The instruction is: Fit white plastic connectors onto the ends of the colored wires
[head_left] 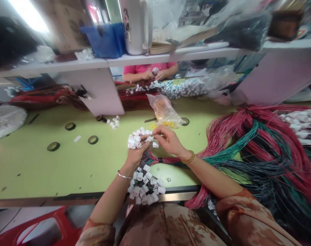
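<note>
My left hand point(137, 154) is wrapped round a bunch of wires that end in white plastic connectors point(135, 139). The connectors fan out above its fingers. At the right side of that bunch, my right hand point(168, 140) pinches with thumb and forefinger by one connector; whatever small piece lies between the fingertips is too small to make out. A second cluster of white connectors point(145, 186) hangs below my left wrist at the table's front edge. Red, green and black wires point(222, 159) run from the bunch to the right, under my right forearm.
Rolls of dark tape point(93, 139) and loose white connectors point(113, 122) lie on the green table point(68, 171). Behind my hands sits a clear bag with yellow pieces point(163, 111). A shelf point(171, 58) crosses above. Opposite, a person in pink point(150, 72) handles wires.
</note>
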`<action>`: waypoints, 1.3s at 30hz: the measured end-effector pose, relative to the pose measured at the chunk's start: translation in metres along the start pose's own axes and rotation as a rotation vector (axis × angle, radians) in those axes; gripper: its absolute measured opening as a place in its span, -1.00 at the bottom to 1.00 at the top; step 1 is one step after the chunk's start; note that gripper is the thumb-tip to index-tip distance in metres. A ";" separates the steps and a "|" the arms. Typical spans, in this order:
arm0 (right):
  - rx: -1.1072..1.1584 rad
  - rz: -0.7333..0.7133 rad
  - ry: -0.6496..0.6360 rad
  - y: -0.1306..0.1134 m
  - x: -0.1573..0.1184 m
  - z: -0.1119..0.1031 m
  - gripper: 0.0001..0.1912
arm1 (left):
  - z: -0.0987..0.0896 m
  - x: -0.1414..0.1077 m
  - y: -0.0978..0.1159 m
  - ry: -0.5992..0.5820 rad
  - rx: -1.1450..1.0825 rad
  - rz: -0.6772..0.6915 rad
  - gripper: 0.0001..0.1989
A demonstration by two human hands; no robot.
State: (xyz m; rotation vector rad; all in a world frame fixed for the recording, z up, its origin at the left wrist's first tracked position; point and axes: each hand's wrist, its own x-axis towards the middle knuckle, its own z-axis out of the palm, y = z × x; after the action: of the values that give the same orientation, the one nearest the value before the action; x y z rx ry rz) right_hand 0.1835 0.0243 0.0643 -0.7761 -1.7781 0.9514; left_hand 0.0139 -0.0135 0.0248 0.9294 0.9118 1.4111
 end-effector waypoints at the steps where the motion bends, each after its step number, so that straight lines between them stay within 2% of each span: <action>1: -0.088 -0.075 0.016 -0.002 -0.001 0.001 -0.92 | 0.000 0.000 0.001 0.002 0.019 0.006 -0.61; 4: -0.198 -0.165 0.021 -0.004 -0.004 0.006 -0.90 | 0.001 -0.002 0.004 -0.003 0.078 0.034 -0.63; 10: -0.193 -0.118 0.024 0.001 -0.008 0.012 -0.90 | 0.001 -0.002 0.004 0.003 0.114 0.052 -0.63; 16: -0.335 -0.140 -0.006 -0.004 -0.010 0.012 -0.89 | 0.002 -0.003 0.002 0.063 0.180 0.101 -0.68; 23: -0.481 -0.210 -0.013 0.000 -0.012 0.013 -0.78 | -0.001 -0.002 -0.002 0.133 0.353 0.188 -0.76; 28: -0.500 -0.209 -0.019 -0.002 -0.021 0.021 -0.57 | -0.002 -0.003 -0.004 0.191 0.369 0.175 -0.76; 32: -0.493 -0.233 -0.015 -0.005 -0.034 0.036 -0.51 | -0.001 -0.003 -0.004 0.152 0.350 0.154 -0.83; 35: -0.395 -0.111 -0.027 0.008 -0.028 0.034 -0.59 | 0.000 -0.001 -0.002 0.142 0.339 0.186 -0.84; 37: -0.347 0.036 -0.022 0.027 -0.015 0.021 -0.70 | 0.002 0.000 0.000 0.173 0.301 0.228 -0.80; 39: -0.447 0.181 -0.007 0.051 0.003 0.000 -0.79 | 0.004 0.000 0.001 0.171 0.230 0.191 -0.73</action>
State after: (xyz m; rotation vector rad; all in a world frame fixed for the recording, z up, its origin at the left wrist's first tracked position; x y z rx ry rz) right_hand 0.1870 0.0515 0.0215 -1.2319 -1.9798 0.6727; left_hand 0.0178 -0.0136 0.0271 1.1039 1.1557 1.5897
